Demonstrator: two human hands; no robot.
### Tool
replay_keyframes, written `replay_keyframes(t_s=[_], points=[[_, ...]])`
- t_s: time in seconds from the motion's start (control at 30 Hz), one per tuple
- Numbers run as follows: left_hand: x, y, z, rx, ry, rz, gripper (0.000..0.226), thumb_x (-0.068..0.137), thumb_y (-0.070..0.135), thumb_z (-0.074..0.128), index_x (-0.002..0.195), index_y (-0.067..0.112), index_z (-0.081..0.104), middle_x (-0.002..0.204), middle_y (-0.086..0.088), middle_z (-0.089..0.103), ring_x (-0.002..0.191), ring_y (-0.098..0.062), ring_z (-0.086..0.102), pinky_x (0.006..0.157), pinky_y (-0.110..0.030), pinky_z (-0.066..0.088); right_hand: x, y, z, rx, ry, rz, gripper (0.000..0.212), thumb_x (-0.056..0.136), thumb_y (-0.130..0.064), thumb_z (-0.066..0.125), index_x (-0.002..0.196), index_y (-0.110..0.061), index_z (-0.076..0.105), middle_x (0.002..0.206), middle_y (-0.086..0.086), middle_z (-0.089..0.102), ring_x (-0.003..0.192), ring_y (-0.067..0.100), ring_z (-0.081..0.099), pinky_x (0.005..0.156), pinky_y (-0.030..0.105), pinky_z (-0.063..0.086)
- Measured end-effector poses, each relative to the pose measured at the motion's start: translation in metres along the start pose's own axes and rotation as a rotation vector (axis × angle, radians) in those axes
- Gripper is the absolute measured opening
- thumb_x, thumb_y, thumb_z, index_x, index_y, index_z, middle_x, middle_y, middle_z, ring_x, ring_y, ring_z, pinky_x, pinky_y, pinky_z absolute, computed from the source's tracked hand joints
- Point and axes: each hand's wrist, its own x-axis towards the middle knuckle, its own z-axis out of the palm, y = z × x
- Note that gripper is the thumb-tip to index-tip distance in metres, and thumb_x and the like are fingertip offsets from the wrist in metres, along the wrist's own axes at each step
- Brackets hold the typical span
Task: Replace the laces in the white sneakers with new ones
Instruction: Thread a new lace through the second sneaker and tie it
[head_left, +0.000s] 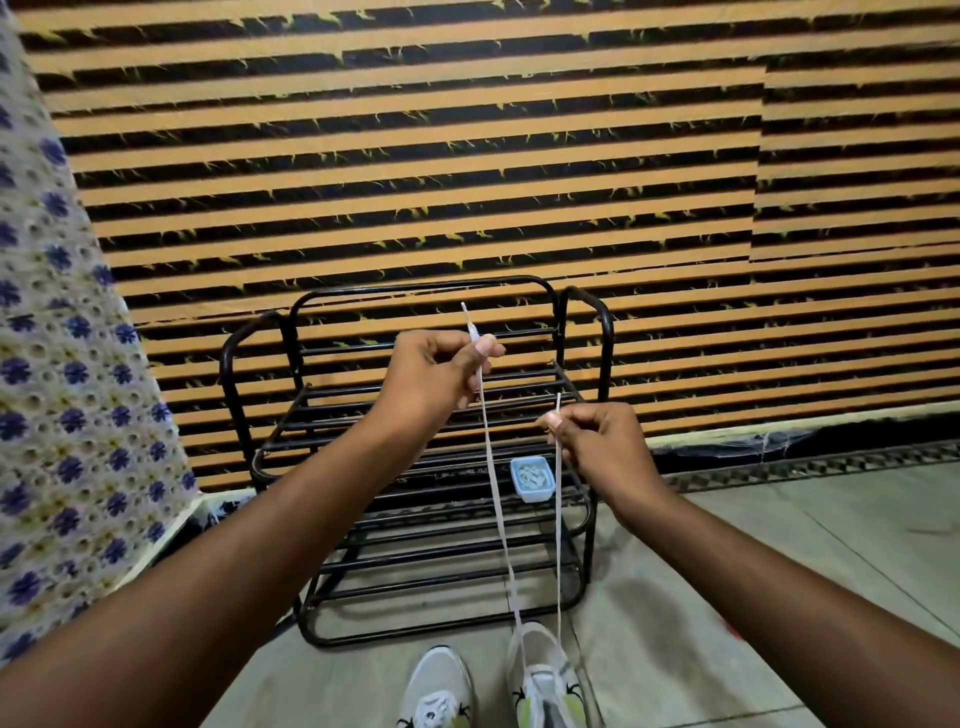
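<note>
Sneakers (545, 680) sit on the floor (779, 597) nearest; a white lace (498, 509) rises from the right one, each end pinched in the left hand (436, 379) and right hand (602, 441). Lacing looks barely begun; beyond stands a black rack (415, 519).

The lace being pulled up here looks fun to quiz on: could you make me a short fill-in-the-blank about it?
1. Each hand pinches one end of the white ____, the left hand held higher than the right hand.
2. Both strands run down to the ____ of the two sneakers.
3. A small blue box sits on the black metal ____.

Missing words: lace; right; rack
</note>
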Motion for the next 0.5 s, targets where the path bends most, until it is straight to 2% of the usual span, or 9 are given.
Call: replay_keyframes(t_s=[0.1,0.37,0.5], points=[[0.000,0.005,0.000,0.002,0.025,0.010,0.022,0.103,0.022,0.060,0.102,0.012,0.079,0.076,0.002,0.063,0.062,-0.006,0.052,0.051,-0.020,0.041,0.001,0.000,-0.001,0.011,0.003,0.000,0.018,0.098,-0.019,0.063,0.092,-0.016,0.080,0.083,0.006,0.075,0.078,0.015,0.066,0.066,0.027,0.049],[-0.005,0.014,0.002,0.028,0.063,0.056,0.027,0.105,0.026,0.056,0.099,0.011,0.078,0.082,-0.006,0.062,0.067,-0.014,0.051,0.054,-0.025,0.039,0.005,0.004,0.002,-0.018,0.012,-0.018,0.019,0.097,-0.021,0.065,0.087,-0.013,0.079,0.086,-0.002,0.076,0.090,0.011,0.069,0.081,0.034,0.056],[-0.005,0.014,0.002,0.068,0.060,0.075,0.030,0.105,0.029,0.055,0.101,0.011,0.078,0.083,-0.002,0.063,0.074,-0.013,0.054,0.062,-0.020,0.042,0.005,0.005,0.001,-0.046,0.018,-0.060,0.023,0.095,-0.022,0.067,0.079,-0.010,0.077,0.082,-0.002,0.075,0.089,0.006,0.069,0.080,0.030,0.052]])
